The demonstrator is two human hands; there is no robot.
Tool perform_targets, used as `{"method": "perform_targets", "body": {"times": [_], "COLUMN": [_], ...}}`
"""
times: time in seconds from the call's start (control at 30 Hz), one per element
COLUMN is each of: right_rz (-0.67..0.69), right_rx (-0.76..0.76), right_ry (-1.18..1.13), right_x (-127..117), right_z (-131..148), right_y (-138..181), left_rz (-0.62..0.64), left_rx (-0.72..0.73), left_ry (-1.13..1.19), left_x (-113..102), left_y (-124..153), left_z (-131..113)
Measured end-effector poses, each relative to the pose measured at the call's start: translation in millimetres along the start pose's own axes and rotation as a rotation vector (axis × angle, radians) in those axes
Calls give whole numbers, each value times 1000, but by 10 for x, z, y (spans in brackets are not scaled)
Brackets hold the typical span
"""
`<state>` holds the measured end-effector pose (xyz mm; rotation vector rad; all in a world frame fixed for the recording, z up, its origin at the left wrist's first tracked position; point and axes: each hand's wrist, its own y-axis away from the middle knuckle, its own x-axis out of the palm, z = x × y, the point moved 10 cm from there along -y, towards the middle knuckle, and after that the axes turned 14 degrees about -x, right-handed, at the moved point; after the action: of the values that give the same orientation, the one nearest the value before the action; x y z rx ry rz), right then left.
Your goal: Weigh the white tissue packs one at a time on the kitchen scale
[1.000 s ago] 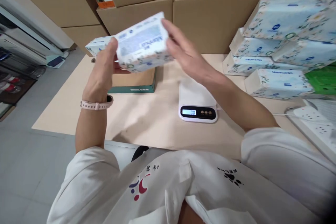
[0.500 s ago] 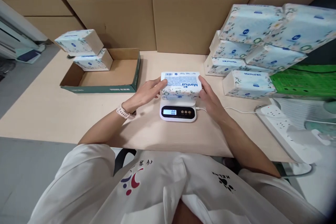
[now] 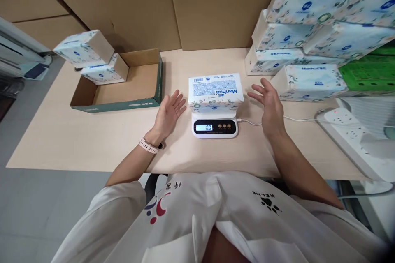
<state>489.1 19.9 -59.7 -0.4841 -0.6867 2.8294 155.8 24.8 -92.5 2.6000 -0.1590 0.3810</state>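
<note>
A pack of tissues [image 3: 215, 90] with blue print rests on a small white digital scale [image 3: 215, 134]. The scale's lit display reads 0.0, and the pack hides most of its platform. To the left of the pack, my left hand [image 3: 169, 115] is open, palm turned up and fingers apart, touching nothing. My right hand [image 3: 269, 107] hovers open on the other side, fingers spread, clear of the pack. A white cable [image 3: 253, 123] runs from the scale behind my right wrist.
A shallow green-sided cardboard box [image 3: 129, 104] at the left holds two stacked tissue packs [image 3: 105, 70]. More tissue packs [image 3: 313, 82] are piled at the right beside a green crate [image 3: 367, 74]. A white power strip [image 3: 352, 135] lies at the right; large cartons [image 3: 123, 12] line the back.
Both hands have let go of the tissue pack and drawn apart to either side, opening their fingers. The pack stays on the scale, and the view has tilted downward.
</note>
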Motion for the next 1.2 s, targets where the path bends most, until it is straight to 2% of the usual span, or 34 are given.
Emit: {"method": "perform_targets", "body": {"times": [0.37, 0.7, 0.9, 1.2], "right_rz": [108, 97, 51, 71], "right_rx": [31, -20, -8, -13], "right_ry": [-56, -19, -3, 5], "right_x": [161, 117, 57, 85], "right_z": [20, 164, 161, 156], "right_y": [118, 94, 72, 99], "left_rz": [5, -6, 11, 39], "left_rx": [1, 4, 23, 60], "left_ry": [16, 24, 56, 20], "left_x": [5, -6, 58, 103], "left_y": [-11, 4, 55, 111], "left_z": [41, 34, -28, -95]}}
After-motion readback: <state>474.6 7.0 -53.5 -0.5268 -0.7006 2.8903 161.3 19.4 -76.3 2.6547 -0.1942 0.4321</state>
